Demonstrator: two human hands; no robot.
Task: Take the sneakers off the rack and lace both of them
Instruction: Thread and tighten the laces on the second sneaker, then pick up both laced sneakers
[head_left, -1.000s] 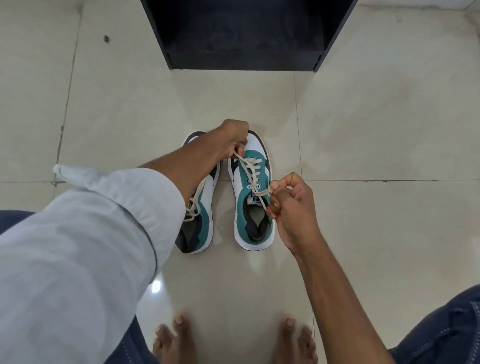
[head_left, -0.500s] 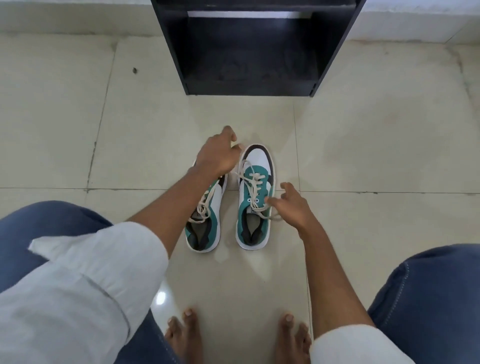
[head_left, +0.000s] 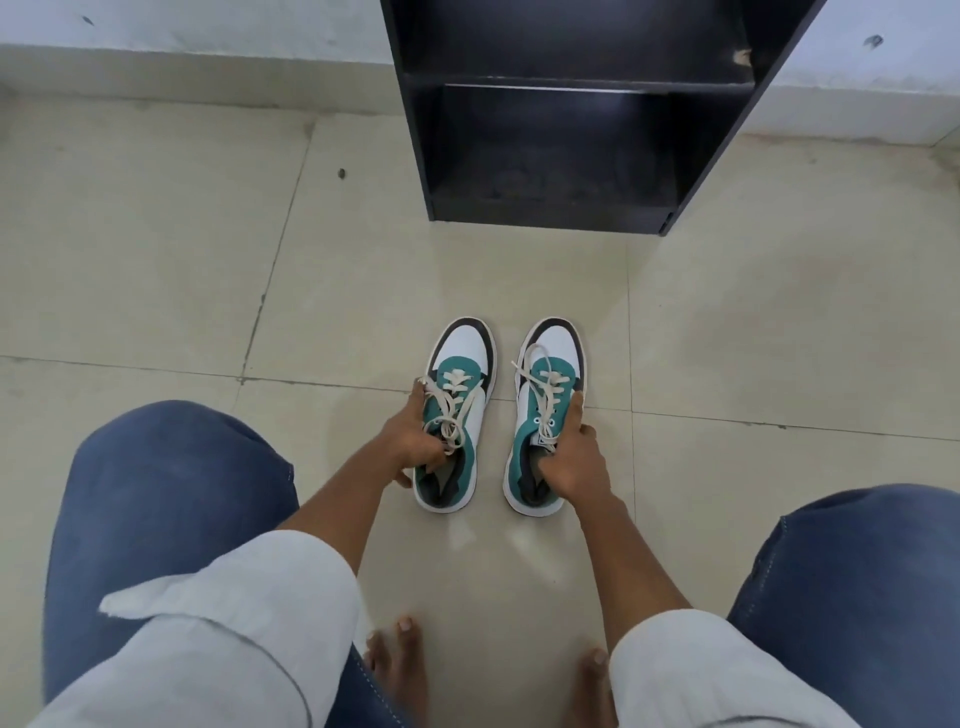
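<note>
Head view: black rack (head_left: 571, 156) stands beyond two sneakers (head_left: 457, 415) on tiled floor (head_left: 182, 260).

hands (head_left: 415, 441) gripping laced sneakers (head_left: 545, 415) (both floor-bound)

Partly hidden or cut off: rack (head_left: 571, 156), top cropped by frame edge; left hand (head_left: 410, 441), fingertips buried inside left sneaker (head_left: 457, 415) collar; right hand (head_left: 574, 462), thumb tucked inside right sneaker (head_left: 543, 415); feet (head_left: 400, 670), heels out of frame.

Bare floor (head_left: 519, 280) between sneakers (head_left: 545, 415), rack (head_left: 571, 156)
</note>
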